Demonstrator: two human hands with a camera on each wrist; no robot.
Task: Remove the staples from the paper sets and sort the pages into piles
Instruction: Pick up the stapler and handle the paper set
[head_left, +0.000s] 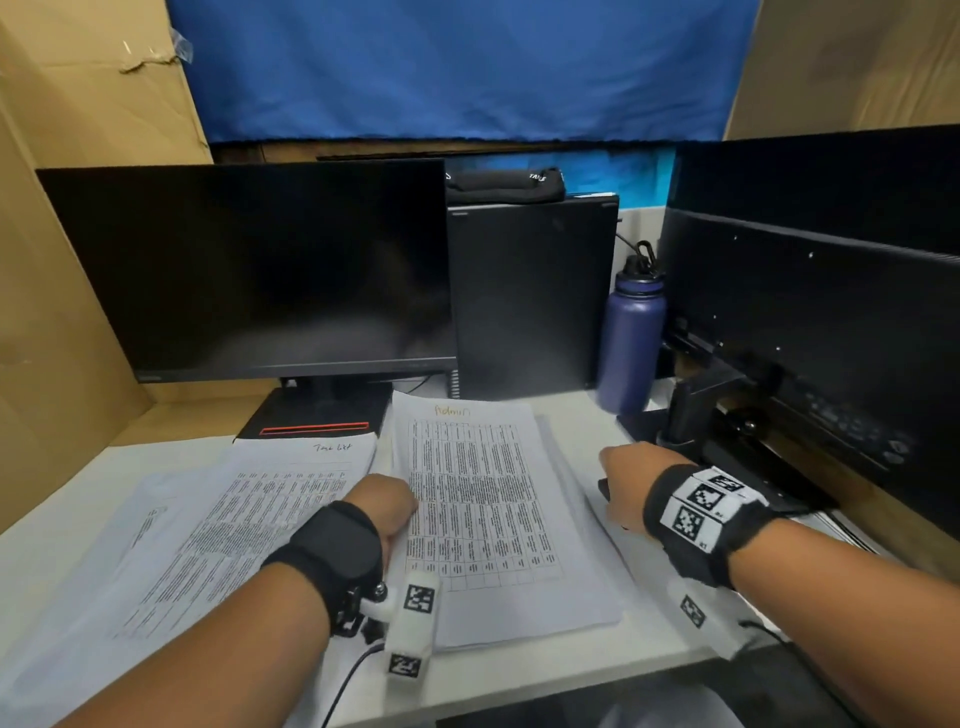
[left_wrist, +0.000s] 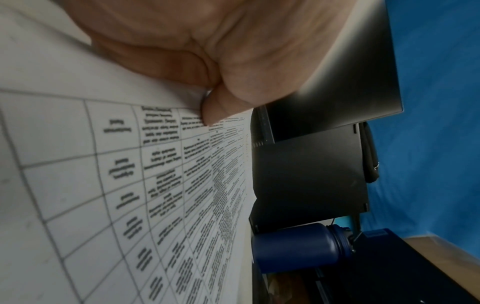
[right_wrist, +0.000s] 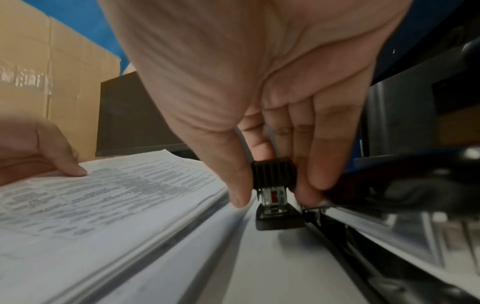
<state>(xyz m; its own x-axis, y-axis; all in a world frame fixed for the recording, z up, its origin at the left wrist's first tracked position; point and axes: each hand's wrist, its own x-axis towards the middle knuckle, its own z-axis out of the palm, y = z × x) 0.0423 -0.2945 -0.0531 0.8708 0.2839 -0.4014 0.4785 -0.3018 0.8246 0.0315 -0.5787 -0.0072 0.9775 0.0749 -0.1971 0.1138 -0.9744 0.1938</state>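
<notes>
The Admin paper set (head_left: 483, 499) lies mid-desk (head_left: 519, 670), reaching toward the back edge. The left grip (head_left: 384, 506) grasps the set's left edge with the thumb on top and the wrist low, likely to steady the pages for unstapling. Just off the right edge, the right grip (head_left: 623, 483) reaches palm-down. Its thumb and fingers clasp a small black stapler-like tool (right_wrist: 275, 185) standing on the desk, probably to lift it.

left hand (head_left: 384, 506): fisted, thumb pressed down | right hand (head_left: 623, 483): thumb, fingers pinch black tool (right_wrist: 274, 174)
</notes>
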